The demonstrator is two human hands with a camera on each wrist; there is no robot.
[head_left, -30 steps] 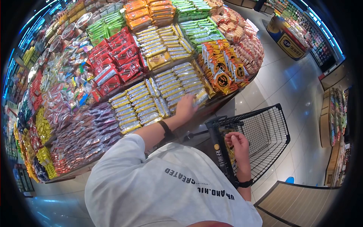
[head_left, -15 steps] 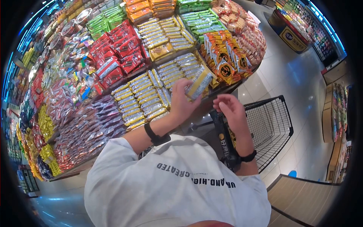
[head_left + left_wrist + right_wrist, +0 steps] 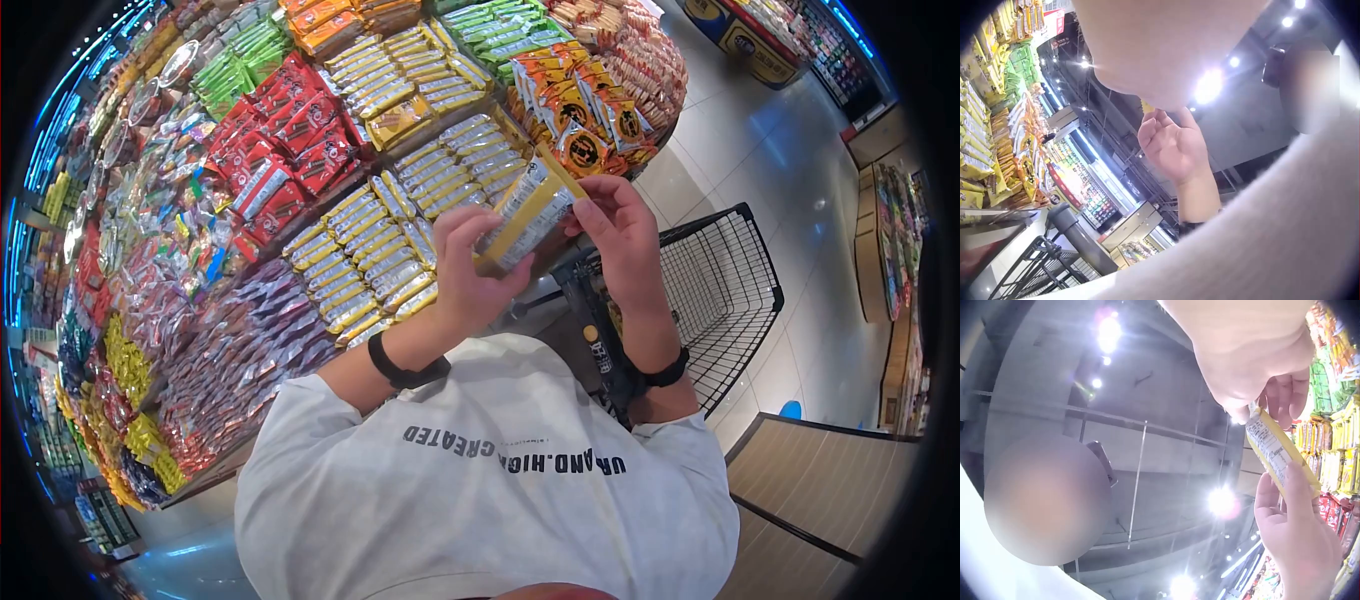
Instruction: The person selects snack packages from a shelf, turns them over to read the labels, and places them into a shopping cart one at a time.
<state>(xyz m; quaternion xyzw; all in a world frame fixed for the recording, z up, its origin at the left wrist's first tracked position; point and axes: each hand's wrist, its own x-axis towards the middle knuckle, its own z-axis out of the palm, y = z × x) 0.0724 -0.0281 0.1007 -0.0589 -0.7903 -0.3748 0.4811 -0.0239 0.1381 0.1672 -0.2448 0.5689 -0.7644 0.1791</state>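
Observation:
A yellow snack packet (image 3: 535, 208) with a pale, finely printed panel is held up in front of the chest, over the near edge of the candy display. My left hand (image 3: 462, 270) grips its lower end, thumb in front. At the upper end, my right hand (image 3: 622, 240) pinches the packet's edge between thumb and fingers. The right wrist view shows the same packet (image 3: 1277, 450) slanted between both hands, printed side toward the camera. From the left wrist, only a yellow corner (image 3: 1147, 107) shows beside the right hand (image 3: 1175, 147); the rest is hidden behind the left hand.
The display holds rows of yellow-silver packets (image 3: 365, 255), red packets (image 3: 300, 130), orange packets (image 3: 580, 105) and purplish wrapped sweets (image 3: 245, 345). A black wire shopping cart (image 3: 715, 290) stands right of the body. A wood-topped surface (image 3: 815, 480) lies at lower right.
My left hand has lifted the packet off the display's front edge and drawn it nearer the body. My right hand has come up from over the cart and taken the packet's other end.

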